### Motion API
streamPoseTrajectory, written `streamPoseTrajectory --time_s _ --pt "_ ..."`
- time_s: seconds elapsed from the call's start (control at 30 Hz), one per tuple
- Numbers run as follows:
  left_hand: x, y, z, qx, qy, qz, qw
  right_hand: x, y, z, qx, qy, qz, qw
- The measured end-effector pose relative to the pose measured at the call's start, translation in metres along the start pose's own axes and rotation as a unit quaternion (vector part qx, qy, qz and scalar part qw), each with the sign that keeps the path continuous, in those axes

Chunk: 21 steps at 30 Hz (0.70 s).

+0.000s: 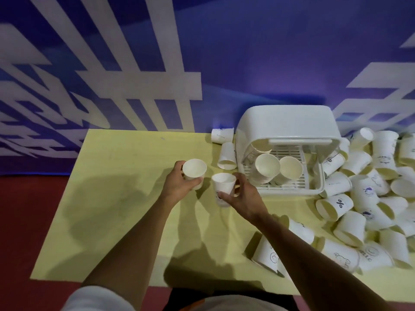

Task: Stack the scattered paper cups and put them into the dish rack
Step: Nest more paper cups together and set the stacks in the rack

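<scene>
Head cam, looking down: my left hand (179, 182) is wrapped around one paper cup (194, 170), mouth up, over the yellow desk (125, 176). My right hand (243, 198) grips a second cup (223, 185) right beside it, close but apart. The white dish rack (287, 124) sits just right of my hands, with a few cups (267, 164) leaning inside. Further right, a big pile of cups (370, 198) lies scattered every which way.

Dim, soft-focus, wide-angle bowing; arm shadows darken the table (116, 176).
</scene>
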<state>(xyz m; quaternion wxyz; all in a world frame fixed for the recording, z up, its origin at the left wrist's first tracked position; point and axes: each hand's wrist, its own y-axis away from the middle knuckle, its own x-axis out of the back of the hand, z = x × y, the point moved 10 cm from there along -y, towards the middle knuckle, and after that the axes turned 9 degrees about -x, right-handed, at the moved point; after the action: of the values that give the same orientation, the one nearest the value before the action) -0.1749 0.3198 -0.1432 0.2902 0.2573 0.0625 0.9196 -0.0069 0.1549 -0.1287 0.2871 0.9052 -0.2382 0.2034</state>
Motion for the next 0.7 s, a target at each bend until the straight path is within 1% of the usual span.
streamPoseTrajectory --time_s 0.13,0.23,0.37,0.5,0.6,0.7 --pt "-0.012 0.032 0.004 0.002 0.013 0.015 1.000 0.028 0.022 -0.005 0.044 -0.019 0.015 0.999" --pt "-0.033 0.055 0.007 0.013 0.014 0.010 1.000 0.059 0.039 -0.007 0.070 -0.034 0.034 0.996" --pt "-0.069 0.066 0.042 -0.003 0.021 -0.028 0.999 0.107 0.049 -0.002 0.092 -0.039 0.076 0.992" --pt "-0.102 0.072 0.076 -0.037 0.001 -0.072 0.997 0.158 0.053 0.011 0.086 -0.061 0.132 0.986" --pt "-0.116 0.073 0.088 -0.045 -0.003 -0.086 0.995 0.191 0.056 0.017 0.090 -0.080 0.188 0.975" --pt "-0.130 0.072 0.093 -0.052 -0.020 -0.121 0.991 0.211 0.050 0.026 0.083 -0.078 0.215 0.970"
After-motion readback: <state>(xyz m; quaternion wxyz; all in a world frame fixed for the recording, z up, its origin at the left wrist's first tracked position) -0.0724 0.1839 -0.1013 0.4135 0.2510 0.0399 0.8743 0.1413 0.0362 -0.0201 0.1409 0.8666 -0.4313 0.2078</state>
